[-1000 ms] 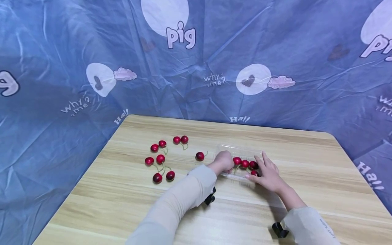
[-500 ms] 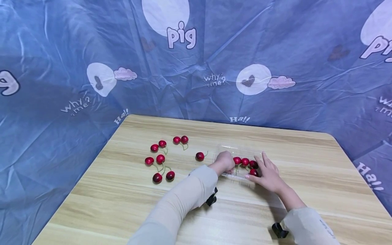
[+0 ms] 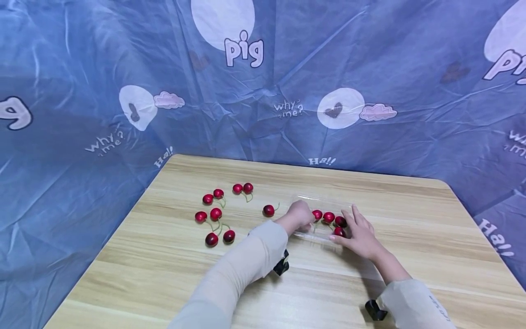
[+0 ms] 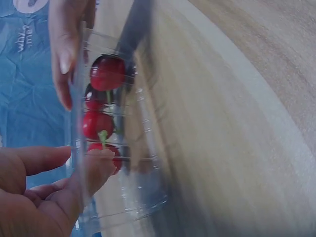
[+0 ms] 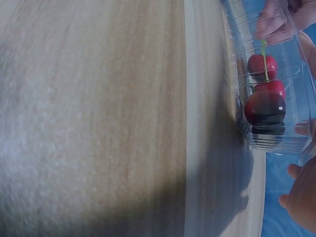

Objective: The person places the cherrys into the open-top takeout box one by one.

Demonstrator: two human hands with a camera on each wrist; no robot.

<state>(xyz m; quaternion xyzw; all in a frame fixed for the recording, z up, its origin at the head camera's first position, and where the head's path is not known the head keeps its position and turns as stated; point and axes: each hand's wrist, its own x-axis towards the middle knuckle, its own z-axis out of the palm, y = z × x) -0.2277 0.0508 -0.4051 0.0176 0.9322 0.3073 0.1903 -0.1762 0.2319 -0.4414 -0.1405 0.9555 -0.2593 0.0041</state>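
A clear plastic box point(image 3: 320, 199) stands on the table with several cherries point(image 3: 328, 217) grouped toward its right end. My left hand point(image 3: 302, 214) reaches into the box's left part. In the left wrist view its thumb touches the nearest cherry point(image 4: 114, 157), while the index finger is apart from the thumb. A green stem point(image 5: 265, 54) runs up to the fingertips in the right wrist view. My right hand point(image 3: 361, 235) rests at the box's right end, fingers spread and straight, thumb at the near rim beside a dark cherry point(image 3: 339, 232).
Left of the box lies a single cherry point(image 3: 268, 210). Further left are several paired cherries point(image 3: 216, 214) with joined stems. Blue printed cloth point(image 3: 267, 114) hangs behind the wooden table point(image 3: 139, 278).
My left hand has shifted slightly back and left within the box. The cherries beside it have moved a little; my right hand has stayed in place.
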